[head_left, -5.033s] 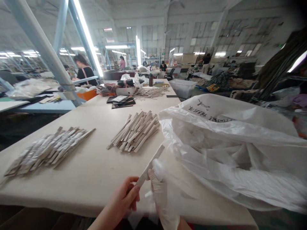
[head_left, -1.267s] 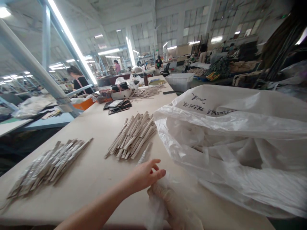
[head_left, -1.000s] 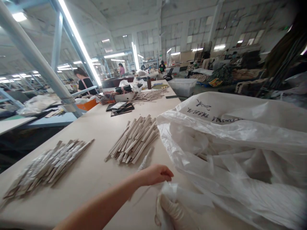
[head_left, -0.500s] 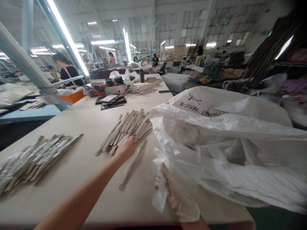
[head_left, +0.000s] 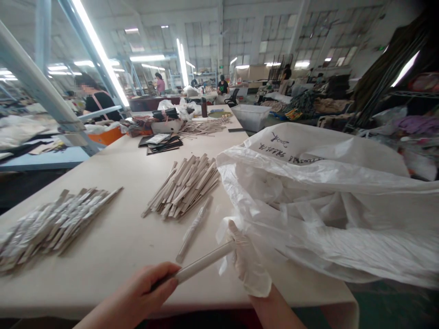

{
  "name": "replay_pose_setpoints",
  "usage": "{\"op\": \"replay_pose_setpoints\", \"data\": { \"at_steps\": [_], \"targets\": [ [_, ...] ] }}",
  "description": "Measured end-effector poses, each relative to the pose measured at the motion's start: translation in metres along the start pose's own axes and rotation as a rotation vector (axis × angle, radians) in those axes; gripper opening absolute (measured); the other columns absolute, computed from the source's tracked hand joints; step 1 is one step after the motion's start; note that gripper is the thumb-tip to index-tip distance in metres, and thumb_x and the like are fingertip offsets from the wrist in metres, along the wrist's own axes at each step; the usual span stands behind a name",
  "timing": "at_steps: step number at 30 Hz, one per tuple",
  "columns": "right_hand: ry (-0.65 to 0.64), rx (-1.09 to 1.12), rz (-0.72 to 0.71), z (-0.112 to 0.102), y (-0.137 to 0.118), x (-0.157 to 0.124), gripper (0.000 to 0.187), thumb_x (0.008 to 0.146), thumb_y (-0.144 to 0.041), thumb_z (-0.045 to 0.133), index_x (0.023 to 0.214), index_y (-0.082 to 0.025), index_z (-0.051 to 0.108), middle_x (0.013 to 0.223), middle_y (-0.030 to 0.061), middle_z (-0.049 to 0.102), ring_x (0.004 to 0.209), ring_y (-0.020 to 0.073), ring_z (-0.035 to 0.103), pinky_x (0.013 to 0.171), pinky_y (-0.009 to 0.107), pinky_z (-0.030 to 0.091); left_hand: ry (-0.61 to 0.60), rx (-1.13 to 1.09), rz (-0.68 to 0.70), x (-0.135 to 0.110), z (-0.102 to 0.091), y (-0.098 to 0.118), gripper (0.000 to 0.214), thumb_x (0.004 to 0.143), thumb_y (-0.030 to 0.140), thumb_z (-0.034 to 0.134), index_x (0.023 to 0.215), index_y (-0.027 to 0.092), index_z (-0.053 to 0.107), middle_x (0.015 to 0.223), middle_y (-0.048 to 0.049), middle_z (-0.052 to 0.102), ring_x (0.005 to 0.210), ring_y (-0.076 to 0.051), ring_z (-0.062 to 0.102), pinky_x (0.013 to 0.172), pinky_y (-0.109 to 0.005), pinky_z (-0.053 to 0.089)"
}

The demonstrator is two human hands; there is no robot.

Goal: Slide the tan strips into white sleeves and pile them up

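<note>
Beige, flat, narrow strip [head_left: 206, 263] spans the hands: the bare left hand [head_left: 156, 284] grips its near end between thumb and fingers; its far end meets the pale-gloved right hand [head_left: 244, 258], which is curled around crumpled translucent white film [head_left: 223, 230]. The near edge of the cream-coloured table [head_left: 137, 249] runs beneath the forearms. Tabletop extends leftward from the left hand to a row of film-wrapped beige strips [head_left: 56, 228]. Large white plastic bag with black handwriting [head_left: 315, 183] limits movement just right of the right hand. Ahead of the hands lies one film-wrapped strip [head_left: 194, 230]; beyond it, a loose pile of beige strips [head_left: 185, 187].
</note>
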State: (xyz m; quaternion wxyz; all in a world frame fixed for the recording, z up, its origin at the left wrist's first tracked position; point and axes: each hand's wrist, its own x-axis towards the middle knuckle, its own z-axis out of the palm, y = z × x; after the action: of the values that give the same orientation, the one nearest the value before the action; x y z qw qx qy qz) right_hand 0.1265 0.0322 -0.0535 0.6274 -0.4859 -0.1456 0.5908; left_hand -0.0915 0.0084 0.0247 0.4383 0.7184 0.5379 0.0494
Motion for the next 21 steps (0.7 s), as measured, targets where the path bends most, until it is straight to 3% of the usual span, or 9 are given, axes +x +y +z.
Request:
{"op": "replay_pose_setpoints", "data": {
  "at_steps": [5, 8, 12, 14, 18, 21],
  "targets": [
    [0.05, 0.054, 0.065, 0.0, 0.0, -0.008, 0.037, 0.057, -0.05, 0.07, 0.075, -0.019, 0.064, 0.065, 0.0009, 0.066, 0.058, 0.0161, 0.06, 0.052, 0.026, 0.046, 0.07, 0.073, 0.006, 0.007, 0.002, -0.007, 0.032, 0.08, 0.04, 0.04, 0.084, 0.018, 0.063, 0.061, 0.003, 0.053, 0.057, -0.011, 0.046, 0.053, -0.018, 0.037],
    [-0.016, 0.027, 0.124, 0.009, 0.01, -0.018, 0.038, 0.056, -0.05, 0.07, 0.074, -0.018, 0.065, 0.067, 0.0032, 0.067, 0.06, 0.0193, 0.061, 0.053, 0.028, 0.047, 0.147, 0.066, 0.029, 0.011, 0.014, -0.005, 0.03, 0.08, 0.04, 0.042, 0.091, 0.02, 0.062, 0.067, 0.0012, 0.059, 0.062, -0.013, 0.05, 0.058, -0.021, 0.039],
    [-0.131, -0.023, 0.186, 0.025, 0.031, -0.039, 0.039, 0.052, -0.05, 0.073, 0.071, -0.016, 0.066, 0.064, 0.0038, 0.066, 0.06, 0.0205, 0.062, 0.052, 0.028, 0.047, 0.267, -0.046, 0.065, 0.025, 0.04, -0.005, 0.039, 0.081, 0.039, 0.041, 0.109, 0.017, 0.056, 0.057, 0.0025, 0.053, 0.056, -0.013, 0.048, 0.056, -0.023, 0.037],
    [-0.174, -0.052, 0.22, 0.027, 0.038, -0.045, 0.041, 0.05, -0.049, 0.074, 0.07, -0.014, 0.066, 0.058, 0.0032, 0.063, 0.057, 0.0201, 0.061, 0.05, 0.028, 0.046, 0.243, -0.178, 0.077, 0.03, 0.05, -0.013, 0.046, 0.081, 0.042, 0.04, 0.118, 0.015, 0.047, 0.054, 0.0043, 0.049, 0.05, -0.011, 0.045, 0.051, -0.022, 0.037],
    [-0.184, -0.089, 0.259, 0.018, 0.041, -0.044, 0.041, 0.058, -0.05, 0.071, 0.076, -0.013, 0.064, 0.058, 0.0021, 0.062, 0.057, 0.0179, 0.06, 0.049, 0.026, 0.047, 0.05, -0.413, 0.03, 0.027, 0.059, -0.029, 0.06, 0.08, 0.055, 0.037, 0.126, 0.017, 0.033, 0.054, 0.0078, 0.045, 0.038, -0.006, 0.035, 0.039, -0.018, 0.03],
    [-0.178, -0.119, 0.241, 0.01, 0.038, -0.042, 0.031, 0.075, -0.041, 0.06, 0.089, -0.013, 0.061, 0.078, 0.0028, 0.063, 0.067, 0.0156, 0.06, 0.058, 0.028, 0.05, 0.119, -0.44, 0.037, 0.021, 0.057, -0.033, 0.056, 0.08, 0.058, 0.035, 0.117, 0.017, 0.042, 0.051, 0.0083, 0.039, 0.041, -0.006, 0.032, 0.039, -0.018, 0.027]
  ]
}}
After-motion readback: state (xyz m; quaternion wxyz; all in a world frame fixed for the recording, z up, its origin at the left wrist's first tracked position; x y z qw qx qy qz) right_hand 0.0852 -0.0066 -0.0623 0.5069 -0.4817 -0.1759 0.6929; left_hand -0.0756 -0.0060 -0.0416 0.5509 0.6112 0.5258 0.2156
